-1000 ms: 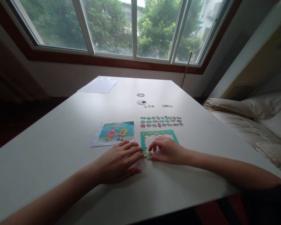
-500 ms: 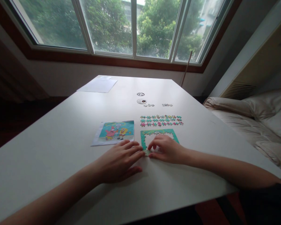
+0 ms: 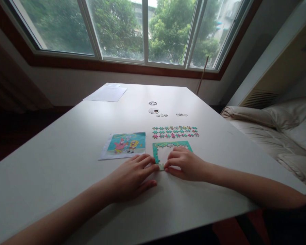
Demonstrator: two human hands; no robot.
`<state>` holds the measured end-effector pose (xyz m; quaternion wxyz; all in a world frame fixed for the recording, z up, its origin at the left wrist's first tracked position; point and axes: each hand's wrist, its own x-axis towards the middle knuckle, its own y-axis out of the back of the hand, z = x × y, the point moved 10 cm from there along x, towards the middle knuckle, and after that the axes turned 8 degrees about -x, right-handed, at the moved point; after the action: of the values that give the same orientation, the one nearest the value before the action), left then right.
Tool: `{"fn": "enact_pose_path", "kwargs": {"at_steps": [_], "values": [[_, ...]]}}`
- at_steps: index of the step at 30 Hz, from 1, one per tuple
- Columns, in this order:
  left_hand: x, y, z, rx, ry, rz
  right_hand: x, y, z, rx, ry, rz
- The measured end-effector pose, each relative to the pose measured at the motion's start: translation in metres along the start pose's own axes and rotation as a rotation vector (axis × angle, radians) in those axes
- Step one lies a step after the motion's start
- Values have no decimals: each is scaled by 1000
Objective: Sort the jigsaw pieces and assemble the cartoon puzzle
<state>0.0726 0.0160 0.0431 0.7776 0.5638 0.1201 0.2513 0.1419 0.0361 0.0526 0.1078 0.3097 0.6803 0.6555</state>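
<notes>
A partly joined jigsaw puzzle point(image 3: 156, 153), a green and teal border around a bare middle, lies flat on the white table. My left hand point(image 3: 137, 175) rests palm down with its fingers stretched out, the fingertips touching the puzzle's near left corner. Over the right part of the border, my right hand point(image 3: 187, 163) has thumb and forefinger pinched together at the near edge, on what seems to be a puzzle piece; the fingers mostly hide it. Just left of the puzzle is a picture sheet point(image 3: 126, 143) with cartoon figures.
Beyond the border, loose puzzle pieces point(image 3: 173, 131) lie in three rows. Farther back are two small clusters of pieces point(image 3: 181, 115) and two round flat objects point(image 3: 153, 111). White paper point(image 3: 105, 94) lies at the far left of the table point(image 3: 66, 149). A beige sofa point(image 3: 265, 126) stands at right.
My right hand has shifted slightly right and nearer along the puzzle's near edge, its thumb and forefinger closer together. The left hand has crept a little right, still at the corner.
</notes>
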Motion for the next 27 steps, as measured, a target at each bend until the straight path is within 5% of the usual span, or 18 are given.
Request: {"fn": "enact_pose_path", "kwargs": {"at_steps": [27], "values": [[1,0,4,60,-33,16,-3,3,12,133,41,-63]]}}
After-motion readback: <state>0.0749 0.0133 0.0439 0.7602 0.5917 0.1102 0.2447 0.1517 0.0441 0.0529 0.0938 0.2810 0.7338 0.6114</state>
